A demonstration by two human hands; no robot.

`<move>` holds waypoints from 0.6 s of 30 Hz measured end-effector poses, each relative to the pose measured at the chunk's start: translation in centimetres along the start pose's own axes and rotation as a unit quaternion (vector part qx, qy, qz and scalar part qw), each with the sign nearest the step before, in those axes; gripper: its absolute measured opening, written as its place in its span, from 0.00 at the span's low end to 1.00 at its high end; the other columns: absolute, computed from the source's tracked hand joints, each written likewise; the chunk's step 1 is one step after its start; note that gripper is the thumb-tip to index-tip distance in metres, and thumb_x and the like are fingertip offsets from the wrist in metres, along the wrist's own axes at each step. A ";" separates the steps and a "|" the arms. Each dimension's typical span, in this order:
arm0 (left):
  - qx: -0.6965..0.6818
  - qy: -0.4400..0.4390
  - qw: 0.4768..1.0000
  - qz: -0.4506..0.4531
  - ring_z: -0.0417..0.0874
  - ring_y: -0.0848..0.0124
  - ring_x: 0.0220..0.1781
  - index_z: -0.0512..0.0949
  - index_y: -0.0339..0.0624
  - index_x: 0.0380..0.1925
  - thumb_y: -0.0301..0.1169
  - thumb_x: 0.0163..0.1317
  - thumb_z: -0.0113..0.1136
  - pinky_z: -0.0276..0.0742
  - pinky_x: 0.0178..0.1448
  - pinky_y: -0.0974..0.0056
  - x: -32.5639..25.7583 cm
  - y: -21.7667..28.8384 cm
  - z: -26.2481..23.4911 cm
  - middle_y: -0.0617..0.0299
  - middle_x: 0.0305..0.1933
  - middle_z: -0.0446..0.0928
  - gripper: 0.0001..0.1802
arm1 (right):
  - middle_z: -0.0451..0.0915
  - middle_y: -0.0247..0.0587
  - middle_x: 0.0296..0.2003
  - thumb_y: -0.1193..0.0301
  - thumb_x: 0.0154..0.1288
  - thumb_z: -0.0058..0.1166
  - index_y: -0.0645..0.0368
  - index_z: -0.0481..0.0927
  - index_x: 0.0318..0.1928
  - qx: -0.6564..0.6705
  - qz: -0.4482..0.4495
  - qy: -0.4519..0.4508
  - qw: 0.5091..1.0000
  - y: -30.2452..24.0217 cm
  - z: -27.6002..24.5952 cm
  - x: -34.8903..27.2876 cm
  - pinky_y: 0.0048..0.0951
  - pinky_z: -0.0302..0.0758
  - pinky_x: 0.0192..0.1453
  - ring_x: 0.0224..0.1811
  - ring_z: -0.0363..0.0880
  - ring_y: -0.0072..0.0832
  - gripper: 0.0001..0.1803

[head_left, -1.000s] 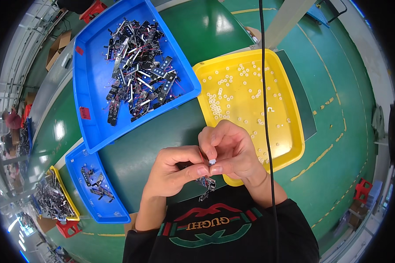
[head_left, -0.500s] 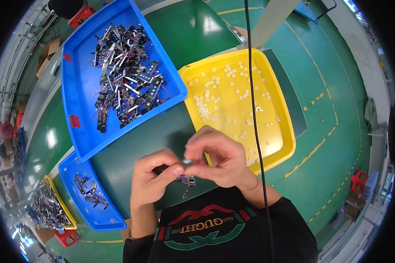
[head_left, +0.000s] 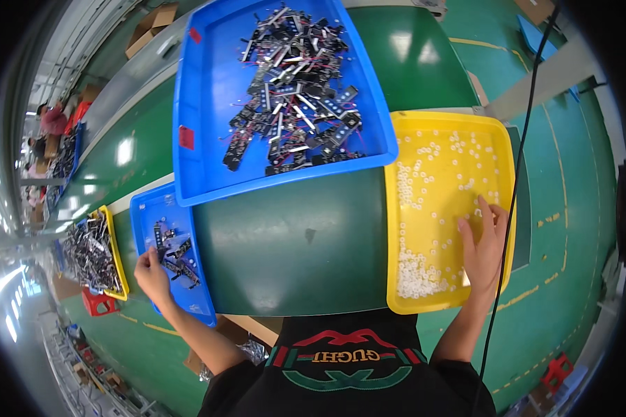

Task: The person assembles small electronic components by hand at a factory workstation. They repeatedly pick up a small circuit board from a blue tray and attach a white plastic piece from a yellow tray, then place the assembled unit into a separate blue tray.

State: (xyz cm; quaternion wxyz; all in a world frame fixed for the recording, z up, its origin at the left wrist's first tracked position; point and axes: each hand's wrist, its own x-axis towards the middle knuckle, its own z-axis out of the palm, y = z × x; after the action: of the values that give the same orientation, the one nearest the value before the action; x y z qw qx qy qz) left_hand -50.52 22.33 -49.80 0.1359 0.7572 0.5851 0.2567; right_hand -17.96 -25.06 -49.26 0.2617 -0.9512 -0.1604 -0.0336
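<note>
My left hand reaches over the small blue tray at the left. Its thumb and fingers are pinched together on a black circuit board, which the fingertips partly cover. Several black circuit boards lie in that tray beside the hand. On the other side, my right hand is over the yellow tray, its thumb and index finger apart and nothing visible between them. Small white rings are scattered in this tray and heaped in its near left corner.
A large blue bin with a pile of black circuit boards and thin red wires stands at the far side of the green table. A black cable hangs past my right hand. Another yellow tray of parts is at far left.
My hands were together over the table around a small part; now they are wide apart, left at the small blue tray, right over the yellow tray. The view has shifted too.
</note>
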 end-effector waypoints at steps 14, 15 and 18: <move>-0.073 -0.034 0.984 0.156 0.81 0.68 0.35 0.79 0.37 0.45 0.37 0.60 0.63 0.76 0.40 0.63 -2.9 16.6 3.0 0.53 0.35 0.81 0.17 | 0.75 0.50 0.36 0.83 0.57 0.54 0.67 0.79 0.40 0.020 -0.052 -0.010 0.998 0.7 0.7 -0.5 0.37 0.73 0.45 0.39 0.75 0.45 0.10; -0.092 -0.087 0.975 0.185 0.81 0.72 0.34 0.79 0.37 0.46 0.36 0.61 0.63 0.75 0.39 0.65 -3.7 18.9 4.3 0.56 0.34 0.82 0.17 | 0.76 0.50 0.36 0.83 0.57 0.54 0.67 0.79 0.40 0.018 -0.055 -0.005 0.998 0.8 0.7 -0.5 0.37 0.73 0.45 0.39 0.75 0.45 0.09; -0.119 -0.176 0.953 0.214 0.83 0.67 0.33 0.77 0.38 0.46 0.38 0.57 0.66 0.76 0.39 0.64 -5.3 24.3 7.2 0.54 0.33 0.83 0.20 | 0.76 0.49 0.35 0.83 0.57 0.53 0.66 0.78 0.40 0.008 -0.070 0.020 0.997 0.5 0.4 -0.5 0.36 0.73 0.45 0.40 0.76 0.44 0.09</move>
State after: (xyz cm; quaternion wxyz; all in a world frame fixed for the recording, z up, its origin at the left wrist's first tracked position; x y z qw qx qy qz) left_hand -27.70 11.19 -44.73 0.2675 0.8762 0.3413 0.2104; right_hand -18.25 -25.38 -49.94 0.2698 -0.9345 -0.2215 -0.0696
